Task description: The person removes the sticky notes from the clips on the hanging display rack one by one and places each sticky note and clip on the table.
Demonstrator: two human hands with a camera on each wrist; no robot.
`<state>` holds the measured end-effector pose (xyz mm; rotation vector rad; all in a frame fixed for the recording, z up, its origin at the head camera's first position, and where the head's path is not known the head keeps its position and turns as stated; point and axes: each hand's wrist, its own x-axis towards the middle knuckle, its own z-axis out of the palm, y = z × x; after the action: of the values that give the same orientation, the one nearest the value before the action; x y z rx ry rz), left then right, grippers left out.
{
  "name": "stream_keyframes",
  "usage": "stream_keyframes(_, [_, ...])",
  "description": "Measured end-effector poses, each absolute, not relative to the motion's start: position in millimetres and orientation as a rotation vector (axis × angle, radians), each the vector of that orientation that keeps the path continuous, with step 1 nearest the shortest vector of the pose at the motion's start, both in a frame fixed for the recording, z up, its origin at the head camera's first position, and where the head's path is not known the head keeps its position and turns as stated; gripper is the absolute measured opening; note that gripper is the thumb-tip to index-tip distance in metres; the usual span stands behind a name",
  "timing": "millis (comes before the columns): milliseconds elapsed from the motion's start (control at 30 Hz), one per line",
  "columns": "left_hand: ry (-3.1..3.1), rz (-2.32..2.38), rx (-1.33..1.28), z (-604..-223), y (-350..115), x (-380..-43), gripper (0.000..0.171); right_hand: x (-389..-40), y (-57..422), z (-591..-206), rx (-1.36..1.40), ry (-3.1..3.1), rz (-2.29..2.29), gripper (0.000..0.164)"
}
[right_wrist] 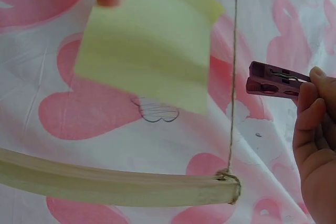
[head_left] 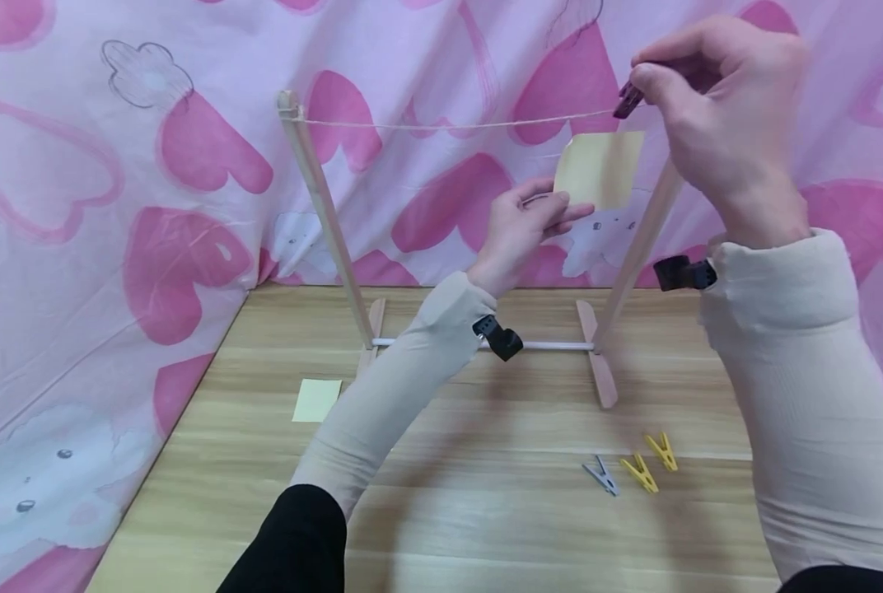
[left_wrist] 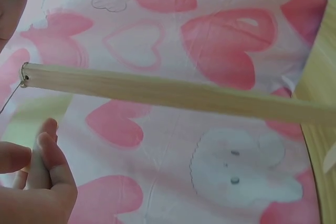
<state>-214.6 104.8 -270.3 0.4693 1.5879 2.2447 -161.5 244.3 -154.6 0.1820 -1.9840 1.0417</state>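
My left hand pinches a pale yellow sticky note by its lower left part. The note stands just under a thin string, near the string's right end. Higher up on the right, my right hand pinches a dark purple clothespin between thumb and fingers. In the right wrist view, the clothespin points at the string with a small gap between them, and its jaws look closed. The note lies on the string's other side in that view.
The string is tied to a wooden post on the left; a second post rises on the right. A white rod joins their feet. Two yellow clothespins, a grey-blue one and another note lie on the table.
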Motion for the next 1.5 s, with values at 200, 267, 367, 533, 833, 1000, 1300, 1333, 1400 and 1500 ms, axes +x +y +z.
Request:
stream_keyframes(200, [1.751, 2.195, 0.623, -275.8, 82.2, -212.7, 0.033, -155.9, 247.2, -155.0, 0.332, -1.906, 1.004, 0.008])
stream_keyframes(267, [1.81, 2.177, 0.66, -276.4, 71.2, -210.2, 0.038, -152.5, 248.7, -155.9, 0.354, -1.89, 0.989, 0.008])
stream_keyframes(367, [1.872, 2.15, 0.706, -278.5, 52.4, -205.3, 0.046, -145.6, 251.5, -158.4, 0.34, -1.874, 0.999, 0.007])
stream_keyframes(533, [1.933, 2.164, 0.829, -284.8, 18.6, -196.4, 0.057, -130.8, 256.0, -166.5, 0.288, -1.884, 1.006, 0.008])
stream_keyframes(833, [2.22, 2.028, 0.957, -308.1, -47.7, -170.0, 0.064, -95.0, 260.0, -195.4, 0.244, -1.869, 1.085, 0.012])
stream_keyframes(1000, [2.361, 1.876, 0.888, -330.6, -84.7, -151.7, 0.063, -70.6, 267.2, -221.3, 0.182, -1.885, 1.134, 0.015])
stream_keyframes(1300, [2.357, 1.359, 0.907, -375.3, -126.3, -127.3, 0.046, -31.9, 278.5, -290.6, 0.067, -2.089, 0.987, 0.02])
stream_keyframes(1333, [2.35, 1.291, 0.925, -381.3, -129.3, -125.7, 0.045, -28.7, 278.7, -300.2, 0.066, -2.114, 0.984, 0.022])
stream_keyframes(1400, [2.343, 1.145, 0.965, -393.7, -135.1, -122.3, 0.041, -22.3, 278.3, -319.6, 0.057, -2.166, 0.972, 0.025])
stream_keyframes(1500, [2.328, 0.96, 1.041, -413.2, -141.4, -116.7, 0.036, -13.6, 274.4, -348.7, 0.065, -2.247, 0.947, 0.028])
